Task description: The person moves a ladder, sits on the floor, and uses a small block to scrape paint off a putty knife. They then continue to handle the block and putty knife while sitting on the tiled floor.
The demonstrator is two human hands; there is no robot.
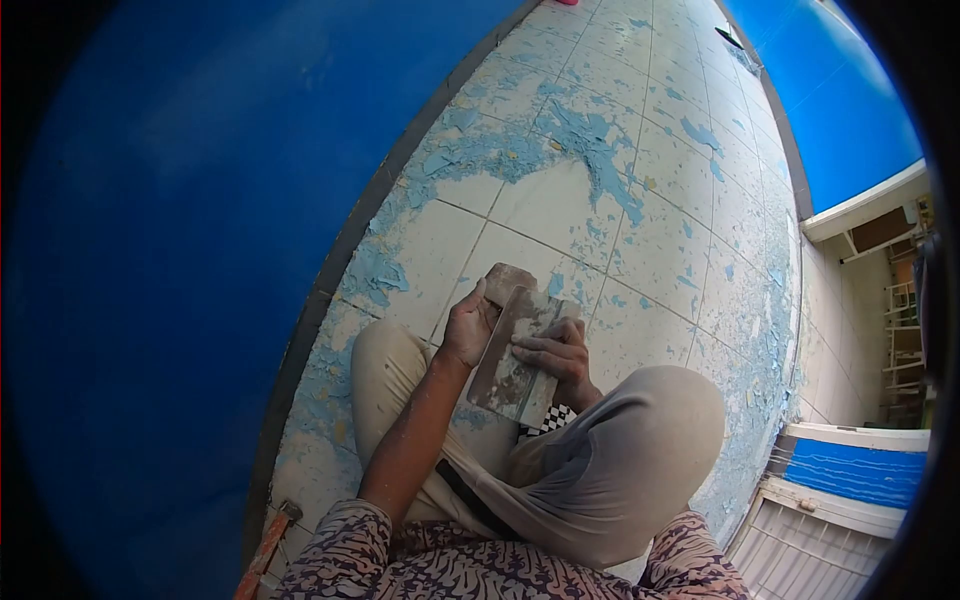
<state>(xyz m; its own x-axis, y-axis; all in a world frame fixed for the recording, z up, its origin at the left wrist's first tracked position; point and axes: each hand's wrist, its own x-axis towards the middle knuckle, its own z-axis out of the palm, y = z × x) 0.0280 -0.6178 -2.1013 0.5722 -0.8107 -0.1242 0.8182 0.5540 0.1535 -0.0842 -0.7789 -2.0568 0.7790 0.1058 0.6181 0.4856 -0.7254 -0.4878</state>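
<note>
I sit cross-legged, both hands together in front of my shins. My left hand (468,325) is closed on a small, dusty brown flat scraper (512,276), its straight edges pointing away from me. My right hand (562,352) grips a wider rectangular putty blade (500,365), thumb and fingers lying across its face. White and grey smears cover that blade, and a ridge runs along its right side. The scraper overlaps the blade's far end in this view. Below the blade, a black-and-white checkered cloth (548,420) shows between my legs.
White floor tiles (540,205) are littered with light-blue paint flakes (590,140), thickest along the walls. A blue wall (190,250) with a dark skirting rises on my left. A tool with an orange handle (266,550) lies at lower left. A doorway with shelving (905,320) opens on the right.
</note>
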